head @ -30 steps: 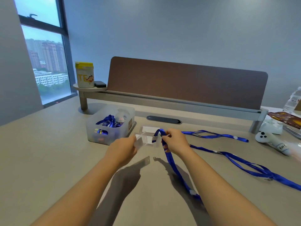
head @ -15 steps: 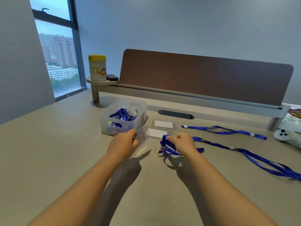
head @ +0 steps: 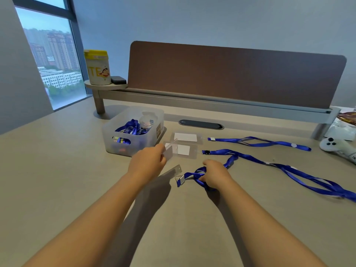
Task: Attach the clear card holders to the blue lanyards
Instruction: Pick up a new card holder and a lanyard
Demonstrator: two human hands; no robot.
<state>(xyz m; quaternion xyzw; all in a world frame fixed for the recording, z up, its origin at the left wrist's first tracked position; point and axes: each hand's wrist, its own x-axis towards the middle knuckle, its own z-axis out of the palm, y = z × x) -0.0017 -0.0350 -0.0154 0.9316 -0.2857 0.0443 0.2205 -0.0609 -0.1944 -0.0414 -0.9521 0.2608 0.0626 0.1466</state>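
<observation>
A: How many views are there?

B: 1, from a wide-angle camera worn on the person's head. With no 2nd view, nothing is shared between views.

A: Which way does it face?

B: Forward and down over the desk [head: 57,180], toward the brown divider panel [head: 231,74] at its far edge and the wall behind. A window [head: 52,60] sits at the upper left.

A: How near is it?

B: Close. Both forearms enter from the bottom edge, and the left hand [head: 148,162] and right hand [head: 215,174] meet near the middle. The wide lens bends straight edges toward the borders.
</observation>
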